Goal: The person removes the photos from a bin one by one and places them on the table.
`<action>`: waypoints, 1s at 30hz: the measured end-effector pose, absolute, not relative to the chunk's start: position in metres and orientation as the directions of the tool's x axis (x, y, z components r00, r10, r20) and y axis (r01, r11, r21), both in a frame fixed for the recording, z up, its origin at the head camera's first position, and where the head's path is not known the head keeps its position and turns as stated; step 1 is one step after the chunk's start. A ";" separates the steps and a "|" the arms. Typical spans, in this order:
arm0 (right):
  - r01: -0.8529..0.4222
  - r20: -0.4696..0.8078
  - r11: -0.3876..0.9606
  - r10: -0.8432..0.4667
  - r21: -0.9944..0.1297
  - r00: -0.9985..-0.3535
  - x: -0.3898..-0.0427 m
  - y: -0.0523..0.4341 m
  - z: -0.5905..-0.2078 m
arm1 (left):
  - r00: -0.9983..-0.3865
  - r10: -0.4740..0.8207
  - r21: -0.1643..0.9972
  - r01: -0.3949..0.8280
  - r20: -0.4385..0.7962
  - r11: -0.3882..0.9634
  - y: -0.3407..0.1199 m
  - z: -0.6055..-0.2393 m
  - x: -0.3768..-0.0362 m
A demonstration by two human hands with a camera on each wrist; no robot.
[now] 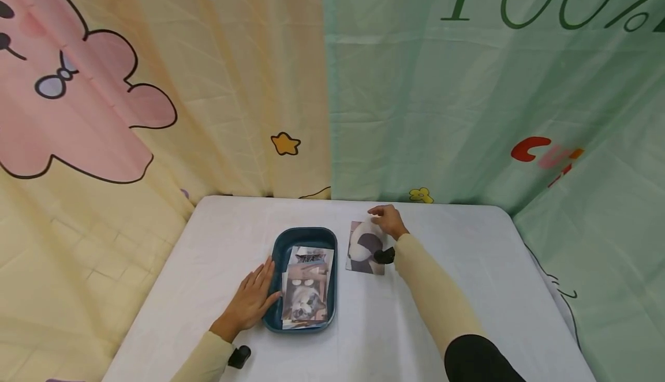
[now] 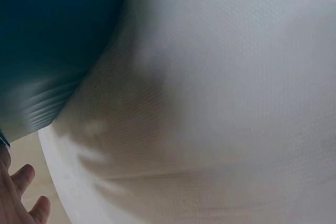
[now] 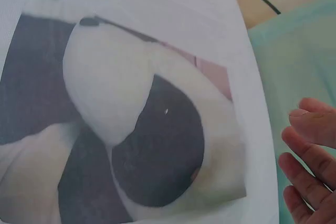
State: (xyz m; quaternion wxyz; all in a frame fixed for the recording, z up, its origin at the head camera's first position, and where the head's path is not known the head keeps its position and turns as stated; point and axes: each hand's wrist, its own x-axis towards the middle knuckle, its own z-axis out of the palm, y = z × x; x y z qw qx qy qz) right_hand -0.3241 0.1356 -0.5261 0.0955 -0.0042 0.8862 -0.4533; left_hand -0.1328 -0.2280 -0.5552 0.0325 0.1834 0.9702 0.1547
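Sorting of printed photos, by the look of it, with one print laid out apart from the stack.

Near left on the white table (image 1: 467, 266): left hand (image 1: 253, 298), palm down, fingers straight and close together, fingertips against the left wall of the blue tray (image 1: 275, 249). Nothing gripped; bracing the tray, as far as can be judged. In the left wrist view, only the tray wall (image 2: 47, 40), bare tablecloth (image 2: 220, 77) and two fingertips (image 2: 23, 177).

Inside the tray: a stack of photos (image 1: 306, 292), a cat picture on top near the front end, another print peeking out at the far end.

Just right of the tray, flat on the cloth: the loose photo (image 1: 363, 246), black and white shapes on it, near edge partly hidden behind the wrist camera.

At its far right corner: right hand (image 1: 387, 219), fingers relaxed and slightly bent, holding nothing. In the right wrist view, fingers (image 3: 310, 166) just beside the right edge of the photo (image 3: 136, 129), apart from the paper, no pinch on it.

Step in hand, as a judgement: somewhere between setting this print down and taking it up; impossible to tell which from these views.

For any next move on the print: fingertips down onto the corner, a slide or a lift of the edge to get under thin paper lying flat, tray kept steady with the left.
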 end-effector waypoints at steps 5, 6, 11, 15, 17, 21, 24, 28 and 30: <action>-0.015 -0.108 0.569 -0.182 -0.822 -0.977 -0.324 0.125 -0.518 | -0.932 0.364 0.314 0.346 0.004 0.884 -0.227 -0.555 -0.132; -0.031 -0.102 0.563 -0.203 -0.826 -0.974 -0.323 0.121 -0.516 | -0.931 0.364 0.317 0.346 0.005 0.883 -0.226 -0.554 -0.132; -0.111 -0.083 0.556 -0.313 -0.824 -0.946 -0.315 0.099 -0.507 | -0.930 0.367 0.320 0.348 0.002 0.881 -0.224 -0.555 -0.133; -0.203 -0.043 0.534 -0.413 -0.821 -0.910 -0.303 0.081 -0.503 | -0.929 0.369 0.318 0.357 0.024 0.878 -0.223 -0.555 -0.132; -0.233 -0.034 0.519 -0.454 -0.822 -0.890 -0.294 0.073 -0.502 | -0.928 0.370 0.320 0.361 0.034 0.876 -0.223 -0.555 -0.132; -0.269 -0.033 0.502 -0.514 -0.822 -0.857 -0.273 0.058 -0.502 | -0.928 0.370 0.322 0.361 0.037 0.875 -0.223 -0.555 -0.132; -0.316 -0.014 0.520 -0.535 -0.794 -0.845 -0.260 0.045 -0.506 | -0.929 0.366 0.319 0.363 0.053 0.876 -0.223 -0.556 -0.132; -0.390 0.038 0.544 -0.547 -0.743 -0.836 -0.246 0.029 -0.511 | -0.922 0.369 0.291 0.387 0.117 0.875 -0.222 -0.557 -0.132; -0.414 0.053 0.548 -0.556 -0.727 -0.829 -0.241 0.022 -0.514 | -0.916 0.370 0.267 0.399 0.151 0.877 -0.222 -0.557 -0.131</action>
